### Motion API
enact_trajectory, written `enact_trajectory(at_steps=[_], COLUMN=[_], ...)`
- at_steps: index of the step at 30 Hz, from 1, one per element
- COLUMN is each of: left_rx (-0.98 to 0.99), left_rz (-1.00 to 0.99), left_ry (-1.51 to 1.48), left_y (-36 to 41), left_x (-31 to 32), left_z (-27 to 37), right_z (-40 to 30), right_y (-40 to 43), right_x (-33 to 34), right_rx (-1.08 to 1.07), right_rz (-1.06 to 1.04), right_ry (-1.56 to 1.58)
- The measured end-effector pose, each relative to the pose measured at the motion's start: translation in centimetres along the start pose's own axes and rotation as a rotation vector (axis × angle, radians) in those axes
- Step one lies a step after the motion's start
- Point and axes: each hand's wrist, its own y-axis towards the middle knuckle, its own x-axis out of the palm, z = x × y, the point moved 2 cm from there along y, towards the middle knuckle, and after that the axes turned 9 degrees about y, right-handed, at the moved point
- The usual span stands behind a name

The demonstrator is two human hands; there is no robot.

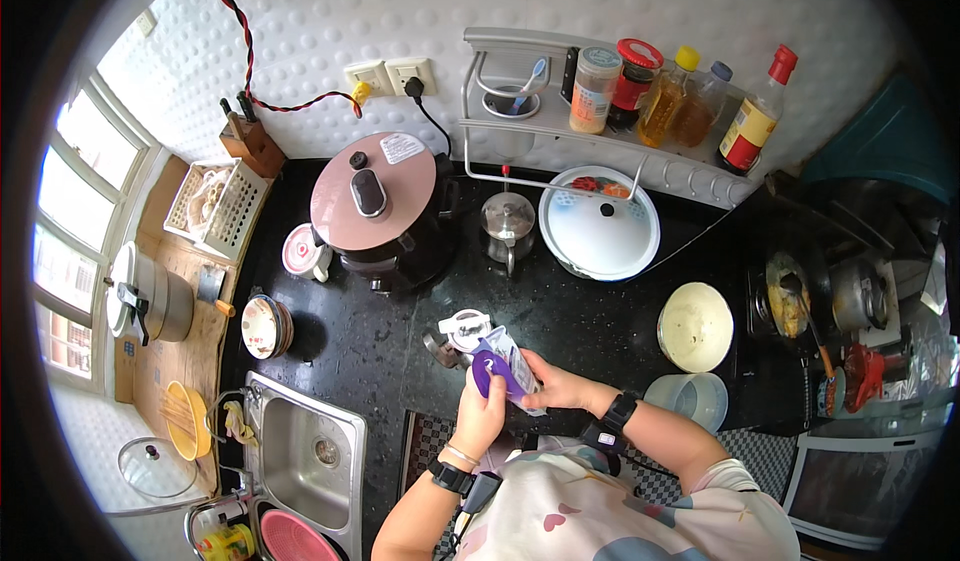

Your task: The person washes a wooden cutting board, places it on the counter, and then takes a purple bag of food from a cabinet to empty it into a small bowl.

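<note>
Between my two hands is a purple-and-white plastic packet (531, 382), tilted above the counter's front part. My left hand (481, 412) grips its purple side, thumb on top. My right hand (561, 387) pinches the packet's other side near its lower end. Just beyond the packet stands a small container with a white rim or lid (465, 325), partly hidden by the packet. Touching or close beside that container is a dark metal piece (441, 349), whose kind I cannot tell.
On the black counter (390, 358) stand a pink-lidded electric cooker (337, 208), a glass pot (508, 220), a lidded enamel basin (600, 238), a cream bowl (695, 328) and a clear plastic bowl (686, 400). A steel sink (356, 448) lies left, a wok (787, 298) right.
</note>
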Motion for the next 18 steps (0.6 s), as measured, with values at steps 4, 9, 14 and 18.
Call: enact_trajectory(at_steps=[4, 9, 14, 18], left_rx=[-0.118, -0.041, 0.135, 0.143], left_rz=[0.012, 0.167, 0.268, 0.272], left_ry=[-0.159, 0.156, 0.394, 0.570], left_y=[-0.4, -0.3, -0.9, -0.9], left_x=[0.1, -0.9, -0.7, -1.2], left_z=[-0.1, 2.3, 4.4, 5.6], right_z=[-1.4, -1.2, -1.1, -1.4], right_y=[0.1, 0.5, 1.1, 1.1], right_x=[1.1, 0.8, 1.2, 1.3], right_rx=[0.007, -0.034, -0.077, -0.074], right_rz=[0.069, 0.134, 0.142, 0.159], right_ry=[-0.072, -0.004, 0.000, 0.043])
